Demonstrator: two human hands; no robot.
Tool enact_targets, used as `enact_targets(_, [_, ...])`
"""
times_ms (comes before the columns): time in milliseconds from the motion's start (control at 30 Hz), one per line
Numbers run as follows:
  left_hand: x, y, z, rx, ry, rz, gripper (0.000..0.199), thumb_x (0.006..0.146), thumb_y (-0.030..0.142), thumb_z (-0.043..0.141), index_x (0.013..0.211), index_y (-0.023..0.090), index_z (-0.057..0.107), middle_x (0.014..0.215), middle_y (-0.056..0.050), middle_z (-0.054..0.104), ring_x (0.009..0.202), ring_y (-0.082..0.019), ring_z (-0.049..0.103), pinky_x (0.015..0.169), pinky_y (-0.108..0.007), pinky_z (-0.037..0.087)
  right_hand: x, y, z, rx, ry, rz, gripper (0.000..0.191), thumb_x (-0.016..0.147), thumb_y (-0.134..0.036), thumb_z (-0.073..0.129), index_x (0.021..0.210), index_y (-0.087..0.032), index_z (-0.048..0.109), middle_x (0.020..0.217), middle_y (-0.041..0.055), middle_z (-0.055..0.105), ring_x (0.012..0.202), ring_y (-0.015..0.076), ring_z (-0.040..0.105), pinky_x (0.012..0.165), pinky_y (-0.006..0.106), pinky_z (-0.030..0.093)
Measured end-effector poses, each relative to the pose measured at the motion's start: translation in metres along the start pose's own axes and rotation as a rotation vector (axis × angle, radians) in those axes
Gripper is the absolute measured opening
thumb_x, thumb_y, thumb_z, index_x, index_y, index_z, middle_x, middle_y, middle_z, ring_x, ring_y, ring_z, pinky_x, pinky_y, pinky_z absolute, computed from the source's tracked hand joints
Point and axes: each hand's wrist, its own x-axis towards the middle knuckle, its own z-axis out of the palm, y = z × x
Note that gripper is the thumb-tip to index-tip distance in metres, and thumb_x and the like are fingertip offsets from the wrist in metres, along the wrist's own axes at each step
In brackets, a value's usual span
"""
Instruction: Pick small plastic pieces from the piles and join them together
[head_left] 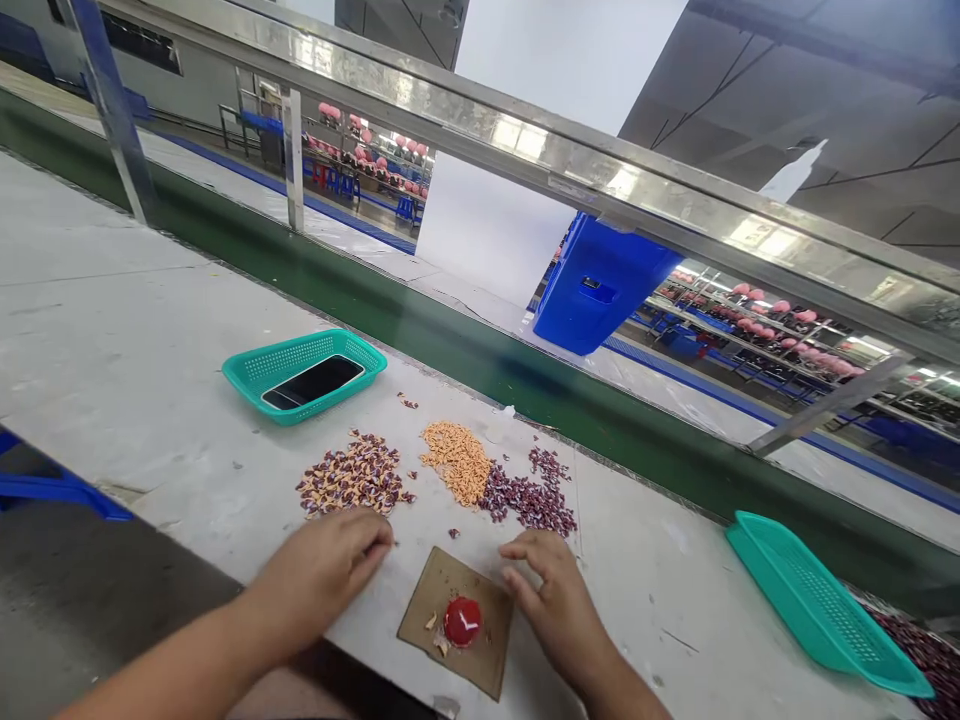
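Resting left hand (319,575): fingers loosely curled, no piece seen between them, tips just beside the mottled purple-and-cream pile (352,475).
Spreading right hand (559,600): fingers released and open, touching nothing I can tell, just beside the cardboard square (426,625).
Cardboard: lies between both hands, with a red round piece (463,621) and small scraps on it.
Piles: orange pile (456,462) sits between the mottled pile and a dark purple pile (529,497).
Table: on the grey work table (150,300), a teal basket (232,372) holds a black phone (313,382).

Purple-and-cream scraps (352,475) — loosely heaped; a glossy red dome (463,621) on a cardboard square (476,670)
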Motion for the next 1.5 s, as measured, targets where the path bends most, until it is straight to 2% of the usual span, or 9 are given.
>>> enact_targets(100, [0.019, -0.021, -0.016, 0.277, 0.092, 0.052, 0.032, 0.088, 0.031, 0.037, 0.089, 0.020, 0.067, 0.096, -0.008, 0.069, 0.092, -0.024, 0.061, 0.085, -0.037, 0.045, 0.023, 0.020, -0.007, -0.204, -0.058, 0.011, 0.017, 0.081, -0.012, 0.059, 0.087, -0.023, 0.069, 0.092, 0.0050, 0.067, 0.092, 0.0232, 0.056, 0.082, 0.037, 0.040])
enact_targets(200, [0.035, -0.020, -0.020, 0.365, 0.102, 0.074, 0.033, 0.088, 0.029, 0.037, 0.099, 0.020, 0.067, 0.102, -0.008, 0.068, 0.098, -0.025, 0.059, 0.088, -0.039, 0.044, 0.042, 0.027, -0.003, -0.242, -0.089, -0.016, 0.019, 0.082, -0.013, 0.059, 0.087, -0.028, 0.070, 0.088, 0.0024, 0.067, 0.090, 0.0224, 0.055, 0.081, 0.036, 0.037])
enact_targets(433, [0.077, 0.002, -0.006, 0.486, -0.105, 0.205, 0.023, 0.084, 0.012, 0.044, 0.088, 0.019, 0.066, 0.089, -0.006, 0.066, 0.086, -0.023, 0.059, 0.079, -0.036, 0.043, 0.057, 0.028, 0.007, -0.265, -0.143, -0.107, 0.017, 0.080, -0.012, 0.061, 0.081, -0.027, 0.070, 0.085, 0.0034, 0.066, 0.089, 0.0234, 0.052, 0.079, 0.037, 0.034])
enact_targets(567, [0.100, 0.005, 0.000, 0.546, -0.170, 0.222, 0.023, 0.081, 0.008, 0.047, 0.088, 0.019, 0.066, 0.088, -0.006, 0.067, 0.086, -0.023, 0.059, 0.072, -0.033, 0.043, 0.055, 0.030, 0.003, -0.217, -0.163, -0.146, 0.020, 0.080, -0.010, 0.059, 0.083, -0.027, 0.070, 0.084, 0.0015, 0.066, 0.087, 0.0204, 0.054, 0.078, 0.034, 0.036])
enact_targets(733, [0.117, 0.018, 0.015, 0.594, -0.242, 0.248, 0.021, 0.078, 0.005, 0.048, 0.080, 0.017, 0.066, 0.084, -0.007, 0.067, 0.083, -0.022, 0.060, 0.071, -0.031, 0.044, 0.053, 0.025, 0.004, -0.198, -0.151, -0.120, 0.010, 0.082, -0.019, 0.060, 0.083, -0.023, 0.069, 0.082, 0.0040, 0.066, 0.084, 0.0215, 0.055, 0.078, 0.036, 0.036])
enact_targets(900, [0.123, 0.022, 0.020, 0.638, -0.281, 0.245, 0.022, 0.074, -0.001, 0.048, 0.082, 0.010, 0.066, 0.085, -0.014, 0.066, 0.083, -0.027, 0.060, 0.070, -0.036, 0.044, 0.050, 0.025, 0.006, -0.131, -0.167, -0.113, 0.016, 0.082, -0.014, 0.057, 0.082, -0.024, 0.070, 0.082, 0.0037, 0.065, 0.084, 0.0210, 0.054, 0.078, 0.036, 0.036])
enact_targets(1100, [0.116, 0.013, 0.013, 0.564, -0.319, 0.300, 0.020, 0.080, 0.007, 0.050, 0.073, 0.017, 0.065, 0.078, -0.005, 0.066, 0.078, -0.021, 0.060, 0.069, -0.030, 0.043, 0.048, 0.029, 0.005, -0.096, -0.150, -0.112, 0.018, 0.081, -0.012, 0.057, 0.084, -0.024, 0.070, 0.083, 0.0038, 0.066, 0.084, 0.0214, 0.054, 0.078, 0.037, 0.036])
enact_targets(1300, [0.109, 0.007, 0.001, 0.515, -0.271, 0.271, 0.019, 0.083, 0.011, 0.047, 0.080, 0.018, 0.064, 0.084, -0.004, 0.067, 0.081, -0.019, 0.060, 0.069, -0.028, 0.043, 0.046, 0.019, 0.007, -0.164, -0.147, -0.129, 0.013, 0.077, -0.010, 0.061, 0.075, -0.022, 0.064, 0.081, 0.0035, 0.064, 0.083, 0.0216, 0.052, 0.077, 0.036, 0.036])
enact_targets(1500, [0.107, 0.013, 0.017, 0.539, -0.292, 0.296, 0.017, 0.078, 0.006, 0.051, 0.072, 0.016, 0.064, 0.076, -0.006, 0.065, 0.075, -0.021, 0.061, 0.066, -0.030, 0.043, 0.043, 0.017, 0.002, -0.070, -0.068, -0.140, 0.015, 0.075, -0.007, 0.056, 0.075, -0.021, 0.060, 0.081, 0.0033, 0.064, 0.082, 0.0211, 0.053, 0.077, 0.036, 0.037])
